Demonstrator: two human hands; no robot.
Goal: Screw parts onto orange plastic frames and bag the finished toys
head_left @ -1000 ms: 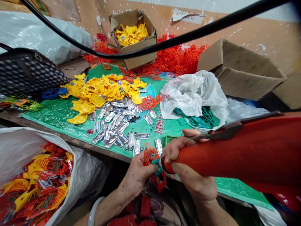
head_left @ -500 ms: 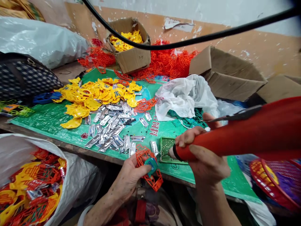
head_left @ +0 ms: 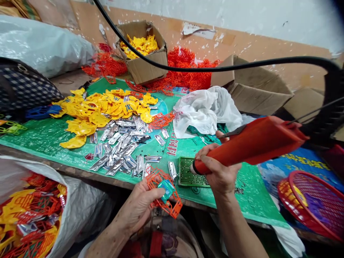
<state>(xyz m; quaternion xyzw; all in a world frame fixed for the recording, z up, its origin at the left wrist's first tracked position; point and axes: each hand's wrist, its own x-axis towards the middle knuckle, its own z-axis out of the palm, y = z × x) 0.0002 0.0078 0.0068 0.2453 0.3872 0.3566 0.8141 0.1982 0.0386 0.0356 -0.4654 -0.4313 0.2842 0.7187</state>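
My left hand [head_left: 143, 200] grips an orange plastic frame [head_left: 174, 206] with a teal piece [head_left: 167, 190] set in its middle, the thumb pressing on the teal piece. It is held just in front of the table edge. My right hand [head_left: 221, 172] is wrapped round a red electric screwdriver [head_left: 249, 143] with a black collar. The screwdriver lies tilted, its pale tip over the green perforated tray [head_left: 185, 179]. What lies in the tray is too small to make out. Silver metallic plates [head_left: 126, 150] are heaped on the green table mat [head_left: 150, 179] to the left.
Yellow plastic parts [head_left: 99, 107] are piled behind the plates. A white plastic bag [head_left: 206, 111] lies mid-table. Cardboard boxes [head_left: 147, 68] and orange frames [head_left: 185, 71] line the back. A black cable [head_left: 215, 68] arches overhead. A red basket [head_left: 290, 208] stands right, a filled sack [head_left: 77, 200] left.
The screwdriver's rear end has swung lower and away from the camera, its tip staying at the tray. The cable hangs lower. My view has shifted slightly right; the left hand keeps its hold.
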